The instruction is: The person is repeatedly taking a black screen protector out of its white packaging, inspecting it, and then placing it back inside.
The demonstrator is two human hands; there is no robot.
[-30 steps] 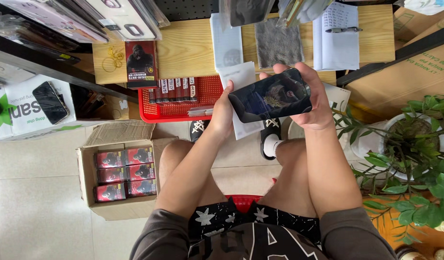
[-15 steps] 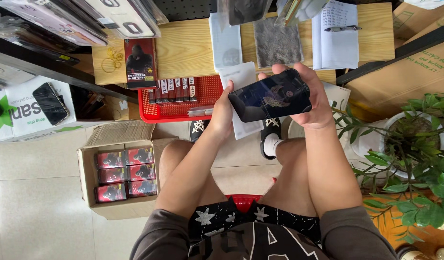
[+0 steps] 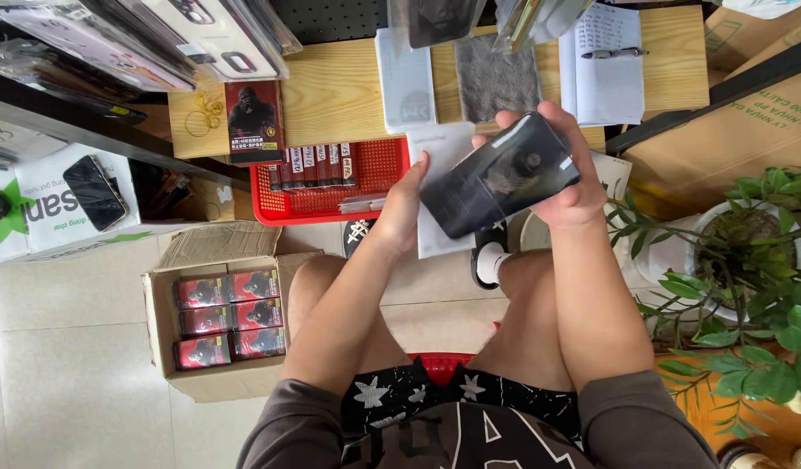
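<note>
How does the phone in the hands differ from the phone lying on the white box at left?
The held phone is gripped by the left hand and right hand, tilted in the air; the left phone lies untouched, flat on the white box. The held phone looks larger, being nearer the camera. Both are dark with glossy faces.

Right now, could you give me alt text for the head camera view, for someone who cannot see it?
A seated person holds a black smartphone in both hands, left hand and right hand, above a wooden desk. A red tray lies below; a cardboard box of red packages sits on the floor.
</note>
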